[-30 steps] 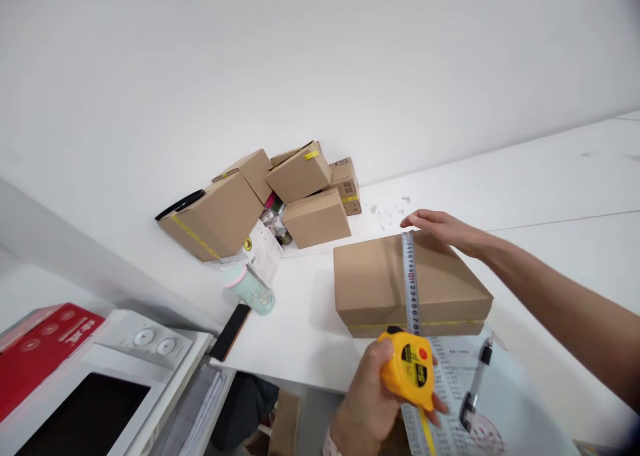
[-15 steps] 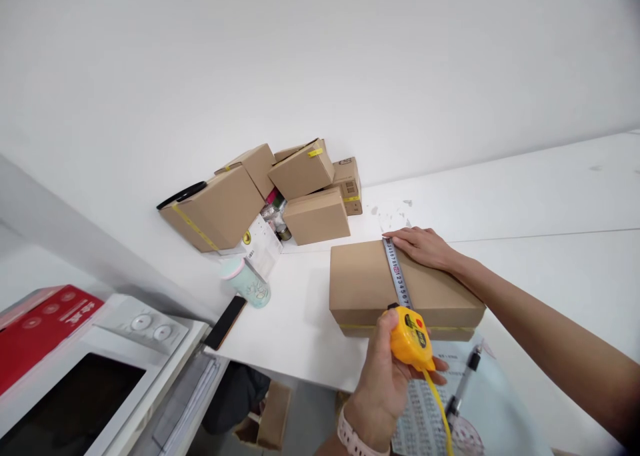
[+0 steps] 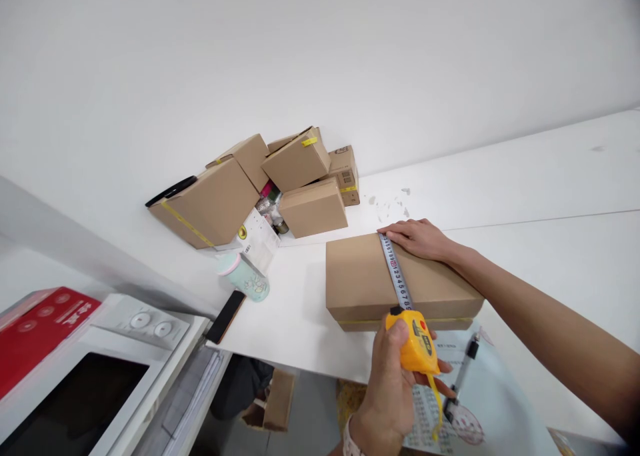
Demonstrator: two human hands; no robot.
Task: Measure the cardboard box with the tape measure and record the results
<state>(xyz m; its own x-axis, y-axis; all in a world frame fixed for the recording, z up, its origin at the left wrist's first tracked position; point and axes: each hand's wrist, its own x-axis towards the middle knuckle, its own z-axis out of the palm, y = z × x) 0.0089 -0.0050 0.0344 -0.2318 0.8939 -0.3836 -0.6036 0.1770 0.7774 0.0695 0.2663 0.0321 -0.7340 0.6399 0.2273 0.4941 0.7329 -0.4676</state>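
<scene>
- Left hand (image 3: pixel 384 395): fingers are wrapping yellow tape measure (image 3: pixel 419 349).
- Right hand (image 3: pixel 421 237): fingers are lying outstretched, touching blade's (image 3: pixel 397 274) end.
- Blade is crossing carton (image 3: pixel 353 269) on desk (image 3: pixel 295 316).

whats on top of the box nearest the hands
A metal tape blade runs across the box, with the right hand at its far end. The cardboard directly beneath blade and hand is covered.

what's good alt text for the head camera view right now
A person's left hand holds a yellow tape measure, its strip stretched over a cardboard box on a white table, the right hand at the strip's far end. Other boxes and a pale green cup are to the left, a microwave at lower left.
</scene>
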